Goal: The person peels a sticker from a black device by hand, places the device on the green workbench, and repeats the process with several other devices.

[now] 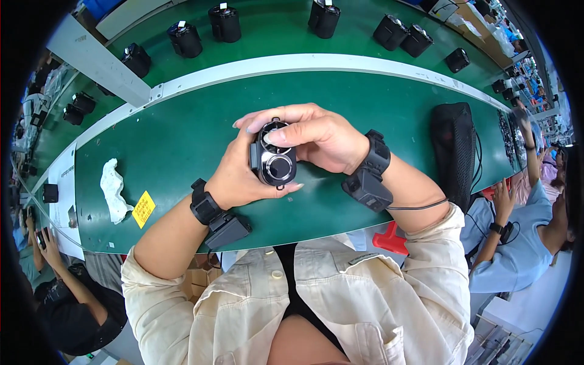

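Over the middle of the green table, both of my hands are on a black oval device (277, 173) with two round chrome-ringed parts on its upward face and small lugs at its ends. Its exact kind I cannot make out. My left hand (234, 171) wraps round its left side and near end, holding it. From the far right, my right hand (325, 137) grips the far part, thumb laid over the farther ring. The fingers hide much of the device's sides. A black strap with a box-shaped unit sits on each wrist.
A crumpled white tissue (114, 190) and a yellow note (143, 209) lie at left. At right is a black mesh pouch (453, 143) with a cable. Beyond the white rail (316, 61) stand several black devices (225, 23). People sit on both sides; a red handle-like part (390, 238) is near my right elbow.
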Demonstrator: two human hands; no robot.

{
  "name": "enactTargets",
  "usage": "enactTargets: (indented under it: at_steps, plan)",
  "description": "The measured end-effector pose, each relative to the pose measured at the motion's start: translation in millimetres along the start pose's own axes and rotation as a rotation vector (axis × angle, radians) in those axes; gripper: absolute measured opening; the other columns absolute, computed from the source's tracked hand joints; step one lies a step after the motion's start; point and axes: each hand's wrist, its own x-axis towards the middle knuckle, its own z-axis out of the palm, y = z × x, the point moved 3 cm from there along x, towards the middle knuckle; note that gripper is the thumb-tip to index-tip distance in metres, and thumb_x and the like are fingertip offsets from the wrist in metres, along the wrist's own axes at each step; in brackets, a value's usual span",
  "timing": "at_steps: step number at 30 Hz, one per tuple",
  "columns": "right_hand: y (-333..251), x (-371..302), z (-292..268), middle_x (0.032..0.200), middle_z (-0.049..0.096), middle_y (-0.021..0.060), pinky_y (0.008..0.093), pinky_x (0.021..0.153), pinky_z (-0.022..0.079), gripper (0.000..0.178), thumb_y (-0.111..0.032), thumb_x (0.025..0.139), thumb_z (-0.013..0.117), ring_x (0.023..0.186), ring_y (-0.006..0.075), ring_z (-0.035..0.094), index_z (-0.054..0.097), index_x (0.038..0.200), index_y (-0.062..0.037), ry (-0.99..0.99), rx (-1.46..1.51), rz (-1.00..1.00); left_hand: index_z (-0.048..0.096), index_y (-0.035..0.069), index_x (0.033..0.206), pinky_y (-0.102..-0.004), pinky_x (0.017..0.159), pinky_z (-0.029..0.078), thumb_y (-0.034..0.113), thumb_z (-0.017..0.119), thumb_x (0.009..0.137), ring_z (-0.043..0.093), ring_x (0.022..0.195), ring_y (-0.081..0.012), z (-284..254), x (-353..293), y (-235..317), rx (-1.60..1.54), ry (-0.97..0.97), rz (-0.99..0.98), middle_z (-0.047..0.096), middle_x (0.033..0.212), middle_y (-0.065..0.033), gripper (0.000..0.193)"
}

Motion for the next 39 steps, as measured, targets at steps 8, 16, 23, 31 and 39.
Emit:
enactTargets:
  at_steps: [8, 16, 23, 31, 39]
  plan:
    - [-2.2, 0.4, 19.7, 0.134, 0.047, 0.0157, 0.0364, 0.102, 0.040, 0.070, -0.022, 0.083, 0.071, 0.122, 0.0267, 0.049, 0.037, 0.143, -0.0051, 0.151, -0.579, -0.412, 0.035, 0.004, 0.131, -0.0371, 0.094, 0.047, 0.021, 0.090, 0.058, 0.056, 0.112, -0.0257, -6.1, -1.0, -9.6, 0.072, 0.162, 0.063, 0.052, 0.120, -0.0134, 0.094]
    - [-8.6, 25.2, -1.3, 0.132, 0.046, 0.0193, 0.0366, 0.101, 0.040, 0.089, -0.016, 0.075, 0.077, 0.119, 0.0324, 0.049, 0.026, 0.147, -0.0047, 0.285, -0.958, -0.493, 0.025, 0.001, 0.138, -0.0407, 0.100, 0.042, 0.023, 0.089, 0.060, 0.049, 0.121, -0.0298, -10.1, 5.9, -23.8, 0.165, 0.245, -0.141, 0.044, 0.132, -0.0194, 0.103]
    - [-85.7, 102.3, -109.3, 0.131, 0.044, 0.0240, 0.0403, 0.099, 0.041, 0.089, -0.013, 0.075, 0.073, 0.117, 0.0401, 0.048, 0.022, 0.147, -0.0036, 0.785, -1.371, -0.749, 0.008, 0.005, 0.149, -0.0449, 0.111, 0.029, 0.010, 0.082, 0.069, 0.035, 0.131, -0.0305, -10.4, 10.0, -21.4, 0.019, 0.357, -0.144, 0.031, 0.138, -0.0221, 0.109]
    - [-114.1, 100.3, -148.4, 0.135, 0.042, 0.0256, 0.0442, 0.101, 0.041, 0.088, -0.028, 0.074, 0.077, 0.119, 0.0409, 0.046, 0.028, 0.146, -0.0097, 0.781, -1.515, -0.669, 0.014, 0.005, 0.148, -0.0435, 0.111, 0.029, 0.010, 0.080, 0.071, 0.037, 0.129, -0.0298, -10.9, 10.5, -18.0, -0.027, 0.292, -0.202, 0.034, 0.136, -0.0210, 0.102]
    - [-229.5, -43.0, -257.6, 0.139, 0.046, 0.0187, 0.0588, 0.109, 0.022, 0.091, -0.072, 0.064, 0.067, 0.136, 0.0383, 0.029, 0.054, 0.133, -0.0156, 1.272, -1.865, 0.248, 0.023, -0.001, 0.144, -0.0428, 0.107, 0.037, 0.018, 0.082, 0.070, 0.044, 0.126, -0.0352, 2.6, 80.3, 27.4, 0.429, 0.093, 0.157, 0.039, 0.135, -0.0242, 0.097]
